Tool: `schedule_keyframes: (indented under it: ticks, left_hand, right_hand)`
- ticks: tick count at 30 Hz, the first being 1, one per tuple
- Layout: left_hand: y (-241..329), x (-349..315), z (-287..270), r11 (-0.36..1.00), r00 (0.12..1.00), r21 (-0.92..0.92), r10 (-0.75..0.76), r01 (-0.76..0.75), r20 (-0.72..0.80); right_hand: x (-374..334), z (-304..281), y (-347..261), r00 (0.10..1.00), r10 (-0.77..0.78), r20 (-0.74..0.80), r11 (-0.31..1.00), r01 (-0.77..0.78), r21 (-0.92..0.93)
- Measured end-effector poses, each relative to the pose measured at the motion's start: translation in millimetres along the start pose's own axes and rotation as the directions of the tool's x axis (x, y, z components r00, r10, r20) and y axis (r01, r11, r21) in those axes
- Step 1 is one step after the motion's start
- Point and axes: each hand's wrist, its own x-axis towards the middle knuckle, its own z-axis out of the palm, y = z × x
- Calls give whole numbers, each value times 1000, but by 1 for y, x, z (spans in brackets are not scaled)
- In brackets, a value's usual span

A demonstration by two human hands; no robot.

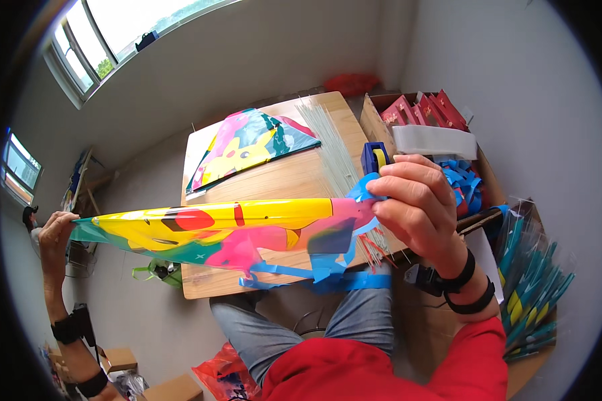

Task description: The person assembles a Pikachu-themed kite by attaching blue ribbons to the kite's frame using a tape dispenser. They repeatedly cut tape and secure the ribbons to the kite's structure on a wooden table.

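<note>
A yellow, pink and teal printed kite is stretched taut in the air between my hands, above the table's near side. At the far left, the fingers of my left hand are closed on its teal tip. My right hand pinches the opposite end, where blue ribbon shows at the fingertips. Blue streamers hang from the kite's right part down toward my lap. Behind it, a stack of similar printed kite sheets lies flat on the wooden table.
Thin pale rods lie along the table's right side, beside a blue tape dispenser. A cardboard box at right holds red packets and blue ribbon. Packed teal kites stand lower right. A red plastic bag lies on the floor.
</note>
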Motion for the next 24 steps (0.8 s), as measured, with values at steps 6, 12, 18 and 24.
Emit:
schedule_keyframes:
  ticks: [6, 12, 18, 24]
  left_hand:
    - [9, -4, -9, 992, 997, 102, 70, -68, -18]
    - [11, -1, -20, 957, 982, 246, 174, -151, -76]
    - [-9, 0, -36, 993, 992, 114, 25, -11, -124]
    - [-15, 2, -29, 991, 989, 120, 82, -67, -123]
  right_hand:
    - [-18, 32, -8, 861, 478, -175, 878, -470, 86]
    - [-20, 50, -22, 842, 538, 32, 839, -539, 71]
    - [1, 51, 29, 584, 727, 361, 644, -762, -63]
    - [5, 81, 1, 844, 488, 223, 729, -534, 428]
